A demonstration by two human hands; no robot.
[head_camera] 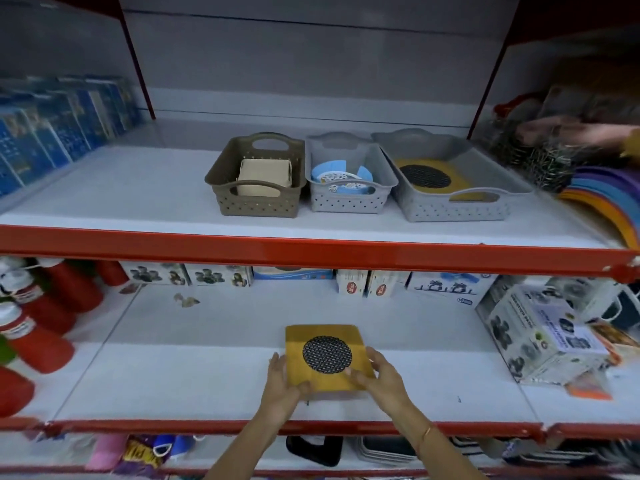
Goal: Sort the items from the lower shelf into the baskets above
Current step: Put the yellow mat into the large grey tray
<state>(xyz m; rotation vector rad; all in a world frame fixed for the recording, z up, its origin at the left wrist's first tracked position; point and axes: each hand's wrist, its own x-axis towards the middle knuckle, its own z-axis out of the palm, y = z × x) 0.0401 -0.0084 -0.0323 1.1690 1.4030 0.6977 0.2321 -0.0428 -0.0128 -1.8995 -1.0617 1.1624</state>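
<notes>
A yellow packet with a black mesh disc (327,356) lies on the lower shelf (194,375), front middle. My left hand (282,384) grips its left edge and my right hand (382,377) grips its right edge. On the upper shelf stand three baskets side by side. The brown basket (256,199) holds a cream box. The small grey basket (346,202) holds blue round packets. The large grey basket (450,209) holds another yellow packet with a mesh disc (431,176).
Red bottles (38,327) lie at the lower shelf's left. Boxed goods (540,337) stand at its right and along its back. Blue boxes (59,126) fill the upper left. Coloured plates (602,199) and another person's hand (609,133) are at the upper right.
</notes>
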